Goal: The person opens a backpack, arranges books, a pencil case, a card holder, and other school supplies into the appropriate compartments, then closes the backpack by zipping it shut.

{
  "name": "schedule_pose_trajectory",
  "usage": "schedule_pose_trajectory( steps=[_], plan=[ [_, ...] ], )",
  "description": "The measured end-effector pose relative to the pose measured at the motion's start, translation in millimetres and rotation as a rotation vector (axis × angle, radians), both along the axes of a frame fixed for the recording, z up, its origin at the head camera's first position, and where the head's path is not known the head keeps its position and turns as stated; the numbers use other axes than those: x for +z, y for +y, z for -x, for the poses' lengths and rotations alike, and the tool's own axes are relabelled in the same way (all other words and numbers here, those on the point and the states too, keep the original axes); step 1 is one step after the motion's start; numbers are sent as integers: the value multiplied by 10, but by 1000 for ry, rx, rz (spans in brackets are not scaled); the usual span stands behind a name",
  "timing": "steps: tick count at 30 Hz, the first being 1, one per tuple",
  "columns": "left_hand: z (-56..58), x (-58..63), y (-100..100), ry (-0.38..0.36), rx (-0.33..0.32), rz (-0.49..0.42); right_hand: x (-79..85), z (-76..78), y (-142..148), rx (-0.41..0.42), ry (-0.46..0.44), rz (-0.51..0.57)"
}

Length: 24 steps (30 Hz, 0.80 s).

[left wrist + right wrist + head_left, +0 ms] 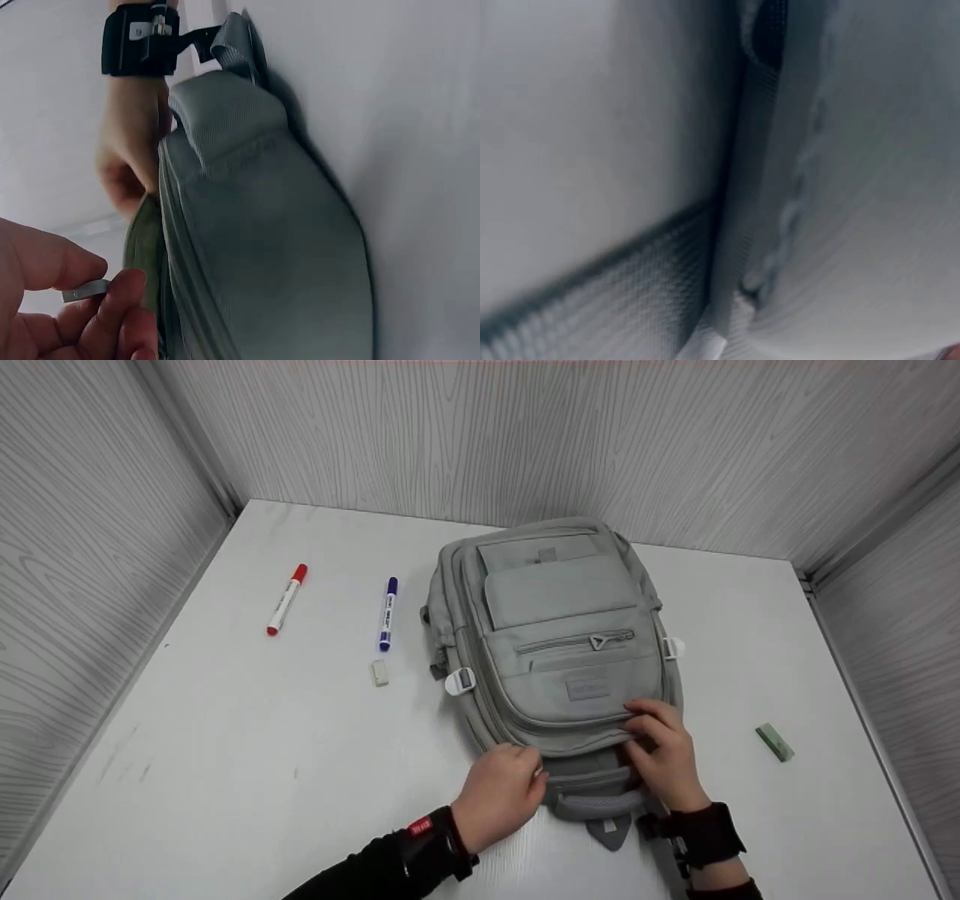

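Observation:
A grey-green backpack lies on its back on the white table, its opening towards the person. My left hand is at the left of this opening. Between thumb and fingers it pinches a small pale grey eraser, seen best in the left wrist view. My right hand grips the edge of the backpack's front panel at the right, fingers over the rim and thumb beneath. The left wrist view shows the lifted panel edge under that hand. Grey fabric fills the right wrist view. The inside of the backpack is mostly hidden.
Left of the backpack lie a red marker, a blue marker and a whitish eraser. To the right is a green eraser. Wood-grain panels enclose the table at the back and sides.

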<state>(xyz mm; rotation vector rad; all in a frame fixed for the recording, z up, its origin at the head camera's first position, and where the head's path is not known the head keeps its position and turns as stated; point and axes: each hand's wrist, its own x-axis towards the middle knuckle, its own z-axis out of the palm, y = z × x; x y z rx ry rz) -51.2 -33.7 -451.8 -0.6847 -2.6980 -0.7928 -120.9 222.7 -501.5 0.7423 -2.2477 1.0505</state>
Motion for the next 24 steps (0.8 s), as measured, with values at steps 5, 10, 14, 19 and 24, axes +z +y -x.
schedule_pose_trajectory(
  steps=[5, 10, 14, 19, 24],
  plan=[
    [-22, -18, 260, 32, -115, 72, 18, -8, 2, 4, -7, -6],
    [1, -46, 395, 100, -140, 119, 33, -25, -8, -1, -16, -17],
    [18, -64, 340, 86, -131, 98, 74, -52, -25, -4, -13, -59],
    [38, -81, 221, 56, -162, 91, 190, -148, -65, -24, -19, -132],
    [50, -57, 124, 11, -204, 102, 326, -342, -212, -44, -19, -156]
  ],
)
